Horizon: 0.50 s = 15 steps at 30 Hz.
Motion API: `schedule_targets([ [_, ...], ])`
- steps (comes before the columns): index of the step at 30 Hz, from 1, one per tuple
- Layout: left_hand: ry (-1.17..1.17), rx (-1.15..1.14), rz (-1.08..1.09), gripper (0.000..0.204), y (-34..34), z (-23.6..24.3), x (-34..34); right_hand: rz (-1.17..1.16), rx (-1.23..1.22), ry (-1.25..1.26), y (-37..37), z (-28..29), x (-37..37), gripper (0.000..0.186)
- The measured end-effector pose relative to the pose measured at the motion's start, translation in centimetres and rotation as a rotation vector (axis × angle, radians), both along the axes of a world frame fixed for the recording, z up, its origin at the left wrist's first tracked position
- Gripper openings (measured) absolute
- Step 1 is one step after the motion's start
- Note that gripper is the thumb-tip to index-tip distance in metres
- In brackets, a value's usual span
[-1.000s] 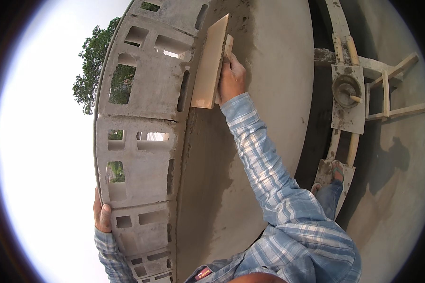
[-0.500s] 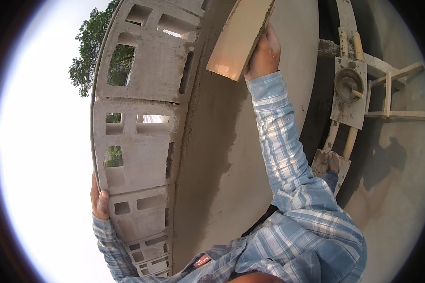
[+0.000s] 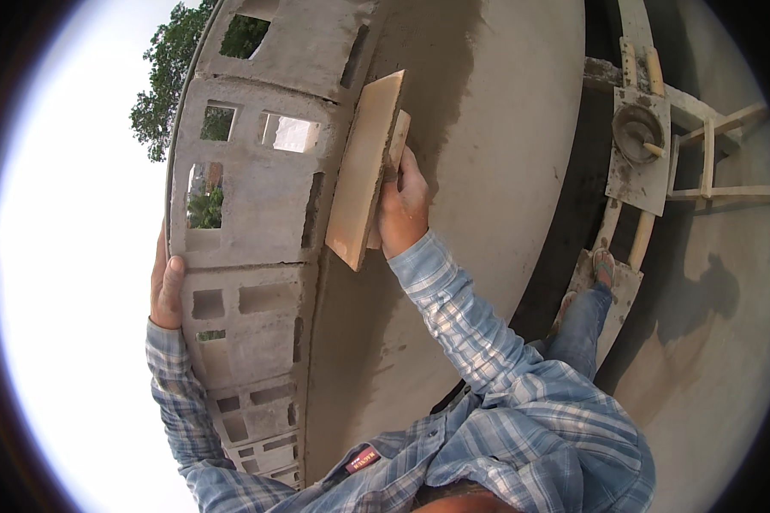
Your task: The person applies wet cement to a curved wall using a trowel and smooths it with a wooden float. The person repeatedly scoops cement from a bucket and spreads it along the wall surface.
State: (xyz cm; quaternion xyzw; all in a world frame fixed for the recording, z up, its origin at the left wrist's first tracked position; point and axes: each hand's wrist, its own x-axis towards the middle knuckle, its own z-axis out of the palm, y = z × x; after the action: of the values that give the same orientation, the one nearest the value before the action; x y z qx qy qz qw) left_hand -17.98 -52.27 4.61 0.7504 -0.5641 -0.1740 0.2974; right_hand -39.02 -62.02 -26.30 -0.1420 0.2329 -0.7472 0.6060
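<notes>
My right hand [image 3: 405,207] is closed round the handle of a plastering float [image 3: 364,167]. The float has a long, flat, pale wooden face. It is tilted on edge beside the openwork concrete blocks [image 3: 261,184], over the damp strip of plaster [image 3: 402,90] that runs along them; whether its face touches the wall I cannot tell. At the outer edge of the blocks, my left hand [image 3: 168,286] grips the rim with its thumb on the near side. Its other fingers are mostly hidden behind that edge.
Smooth lighter plaster [image 3: 522,128] spreads right of the damp strip. Below stand scaffold boards; one board [image 3: 637,195] carries a round basin [image 3: 637,132] with a handled tool in it. My foot [image 3: 603,267] rests on another plank. A wooden frame [image 3: 707,158] stands at the right.
My right hand has brought the float down and left, from the lighter plaster to beside the blocks, turning it on edge. My left hand still grips the rim, higher in the picture as the view shifted.
</notes>
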Motion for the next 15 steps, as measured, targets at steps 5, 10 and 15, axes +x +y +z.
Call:
schedule_targets([
  [5,0.248,-0.055,0.086,0.096,0.3,1.8,2.8,0.046,-0.003,-0.03,-4.0,0.3,-1.5,0.06],
  [10,-0.54,0.151,-0.17,0.097,0.6,-1.5,-5.4,-0.04,0.028,0.042,-4.4,0.1,-1.1,0.056],
  [15,-0.424,0.15,-0.313,0.105,0.6,-0.8,-5.0,0.056,-0.026,-0.045,-7.1,0.5,-3.0,0.063],
])
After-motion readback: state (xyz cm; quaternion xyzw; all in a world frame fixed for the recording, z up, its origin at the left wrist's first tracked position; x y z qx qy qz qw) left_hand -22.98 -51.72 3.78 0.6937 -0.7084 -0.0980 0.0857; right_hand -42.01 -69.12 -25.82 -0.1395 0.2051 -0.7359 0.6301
